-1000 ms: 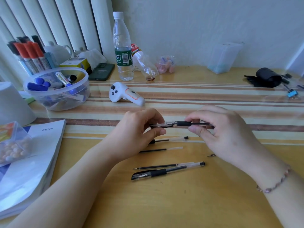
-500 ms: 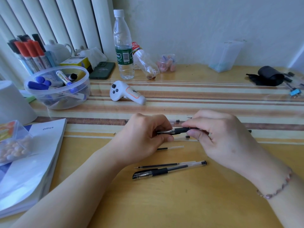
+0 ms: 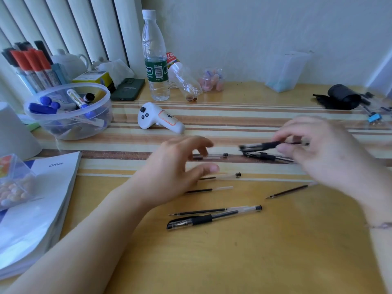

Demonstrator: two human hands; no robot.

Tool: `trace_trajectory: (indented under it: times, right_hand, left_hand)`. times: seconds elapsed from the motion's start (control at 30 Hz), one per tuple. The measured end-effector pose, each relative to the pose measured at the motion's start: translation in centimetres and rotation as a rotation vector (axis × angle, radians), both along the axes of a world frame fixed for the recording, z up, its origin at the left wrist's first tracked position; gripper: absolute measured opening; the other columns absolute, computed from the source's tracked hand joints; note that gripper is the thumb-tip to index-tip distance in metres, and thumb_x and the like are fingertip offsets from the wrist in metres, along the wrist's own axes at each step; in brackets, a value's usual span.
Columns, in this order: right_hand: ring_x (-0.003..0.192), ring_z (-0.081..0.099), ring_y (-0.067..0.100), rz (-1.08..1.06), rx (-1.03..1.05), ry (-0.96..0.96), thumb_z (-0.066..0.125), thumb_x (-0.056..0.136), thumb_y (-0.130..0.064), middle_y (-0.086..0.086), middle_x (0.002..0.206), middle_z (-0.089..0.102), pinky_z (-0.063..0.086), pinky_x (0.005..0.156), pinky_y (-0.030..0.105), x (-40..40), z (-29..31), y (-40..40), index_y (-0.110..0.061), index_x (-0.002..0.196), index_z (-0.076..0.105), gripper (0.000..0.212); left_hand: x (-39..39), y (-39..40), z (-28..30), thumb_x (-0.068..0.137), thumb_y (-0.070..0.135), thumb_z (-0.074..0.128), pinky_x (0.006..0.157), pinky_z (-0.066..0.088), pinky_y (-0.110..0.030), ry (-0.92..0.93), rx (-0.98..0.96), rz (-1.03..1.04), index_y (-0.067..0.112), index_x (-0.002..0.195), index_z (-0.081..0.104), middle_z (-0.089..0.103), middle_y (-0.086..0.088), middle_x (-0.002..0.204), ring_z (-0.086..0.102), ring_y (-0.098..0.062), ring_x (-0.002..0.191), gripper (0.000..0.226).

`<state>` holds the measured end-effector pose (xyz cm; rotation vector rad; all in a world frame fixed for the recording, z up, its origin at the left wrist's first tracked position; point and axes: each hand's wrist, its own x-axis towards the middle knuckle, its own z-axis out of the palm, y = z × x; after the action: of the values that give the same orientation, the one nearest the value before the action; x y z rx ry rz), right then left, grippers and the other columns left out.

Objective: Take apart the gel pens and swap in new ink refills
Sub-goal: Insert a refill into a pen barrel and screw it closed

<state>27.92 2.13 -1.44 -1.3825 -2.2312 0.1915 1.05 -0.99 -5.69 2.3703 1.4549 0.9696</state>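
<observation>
Gel pen (image 3: 265, 146), capped and blurred, is pinched in the right hand (image 3: 324, 151) above the worktop (image 3: 233, 262), left hand (image 3: 176, 166) relaxed and empty over loose refills (image 3: 209, 189); advisable to set it down parallel beside the second pen (image 3: 267, 156).

Right hand (image 3: 331, 153) and its pen (image 3: 263, 146) blur; left hand (image 3: 169, 172) hides refill (image 3: 209, 190) tips

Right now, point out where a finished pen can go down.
Bare wood lies near the front edge, below the capped pen, and far right past the loose refill. Crowded: the strip between the left hand and right hand, with barrels and refills.
</observation>
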Motion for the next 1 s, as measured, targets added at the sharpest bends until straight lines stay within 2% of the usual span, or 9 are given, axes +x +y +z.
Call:
trace_trajectory:
  times: [0.1,0.2,0.37,0.53,0.67,0.87,0.93,1.0]
  right_hand:
    - [0.081,0.057,0.011,-0.078,-0.21,-0.138,0.072,0.081,-0.026,-0.015,0.09,0.064,0.047,0.071,0.037,2.9,0.4,1.2,-0.044,0.071,0.068,0.021]
    - [0.076,0.061,0.018,-0.1,-0.366,-0.205,0.074,0.081,-0.029,-0.011,0.083,0.068,0.052,0.073,0.045,3.4,-0.5,1.7,-0.049,0.067,0.069,0.025]
    - [0.074,0.063,0.016,-0.089,-0.462,-0.292,0.073,0.081,-0.035,-0.01,0.086,0.067,0.055,0.07,0.039,3.2,-1.5,2.0,-0.051,0.074,0.069,0.017]
    - [0.093,0.055,0.003,-0.084,-0.509,-0.309,0.071,0.084,-0.031,-0.021,0.091,0.063,0.05,0.082,0.032,2.7,-1.2,1.5,-0.049,0.09,0.067,0.019]
    - [0.098,0.052,-0.003,-0.064,-0.517,-0.283,0.072,0.083,-0.034,-0.022,0.094,0.063,0.047,0.086,0.03,2.6,-1.0,1.4,-0.051,0.096,0.065,0.022]
    - [0.096,0.055,0.0,-0.067,-0.425,-0.198,0.069,0.083,-0.041,-0.022,0.093,0.063,0.047,0.083,0.03,2.2,-0.8,1.2,-0.049,0.101,0.062,0.022]
    - [0.093,0.056,0.002,-0.076,-0.286,-0.164,0.067,0.084,-0.041,-0.023,0.091,0.062,0.045,0.08,0.031,1.8,-1.0,1.3,-0.043,0.104,0.066,0.02]
    - [0.092,0.057,0.008,-0.048,-0.051,-0.037,0.064,0.085,-0.039,-0.02,0.094,0.062,0.043,0.079,0.03,0.6,-1.3,1.0,-0.034,0.104,0.067,0.02]
  left_hand:
    - [-1.7,0.9,-0.1,0.09,0.035,0.061,0.075,0.045,-0.026,0.055,0.034,0.237,0.023,0.115,0.064,0.064,0.012,0.104,0.057,-0.012,0.09,0.028]
    - [-2.9,1.6,-0.8,0.091,0.024,0.062,0.082,0.042,-0.03,0.151,-0.053,0.381,0.023,0.113,0.066,0.063,0.006,0.113,0.055,-0.019,0.102,0.023]
    - [-3.3,2.0,-1.4,0.091,0.028,0.06,0.091,0.044,-0.039,0.202,-0.166,0.408,0.024,0.111,0.068,0.064,0.005,0.111,0.053,-0.023,0.105,0.022]
    - [-3.2,2.1,-1.5,0.089,0.026,0.063,0.088,0.045,-0.041,0.165,-0.154,0.395,0.024,0.099,0.071,0.063,0.006,0.102,0.053,-0.023,0.101,0.013]
    - [-3.2,2.1,-1.4,0.088,0.025,0.064,0.085,0.046,-0.041,0.14,-0.154,0.4,0.024,0.097,0.071,0.061,0.006,0.098,0.053,-0.022,0.096,0.011]
    - [-3.0,1.9,-1.0,0.091,0.021,0.061,0.077,0.045,-0.033,0.097,-0.126,0.404,0.02,0.098,0.068,0.064,0.005,0.093,0.055,-0.018,0.09,0.01]
    - [-3.0,1.8,-0.8,0.092,0.017,0.059,0.076,0.049,-0.036,0.077,-0.118,0.394,0.019,0.098,0.067,0.068,0.003,0.09,0.059,-0.019,0.087,0.01]
    - [-2.8,1.7,-0.6,0.093,0.013,0.055,0.074,0.051,-0.039,0.056,-0.08,0.35,0.017,0.097,0.065,0.068,0.001,0.086,0.06,-0.02,0.082,0.011]
